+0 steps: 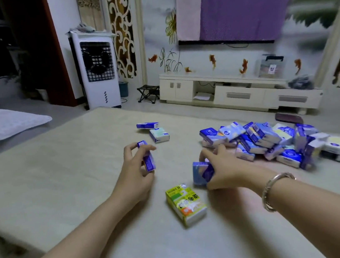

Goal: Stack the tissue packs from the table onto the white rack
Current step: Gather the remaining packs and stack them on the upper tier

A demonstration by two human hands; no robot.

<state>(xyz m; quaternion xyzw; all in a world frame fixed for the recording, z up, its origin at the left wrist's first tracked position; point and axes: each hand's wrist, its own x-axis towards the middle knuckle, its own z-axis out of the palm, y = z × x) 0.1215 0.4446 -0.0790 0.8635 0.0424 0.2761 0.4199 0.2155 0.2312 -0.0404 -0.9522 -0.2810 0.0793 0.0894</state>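
**Blue tissue packs all over the table, one in each hand**

Blue-and-white is basically the whole colour scheme. The left hand (137, 172) is up off the beige table (51, 178), fingers and thumb curled round a blue tissue pack (147, 157) held on end. The right hand (222, 168), silver bracelet (276, 190) on the wrist, is down at table level gripping another blue pack (201, 172); that one's a bit blurred, so I can't say exactly how the fingers sit on it.

From the right hand, the big pile of packs (275, 142) sprawls off toward 2 o'clock, jumbled, leaning on each other every which way. A yellow-green pack (186, 205) lies flat by itself at about 7 o'clock of the right hand, just beside it. Two more loose packs (154, 131) sit at 12 o'clock of the left hand, close together, apart from the pile.

Background: white air cooler (98, 69) at the far wall, purple cloth (241, 7) draped over the TV, low white TV cabinet (236, 91) under it.
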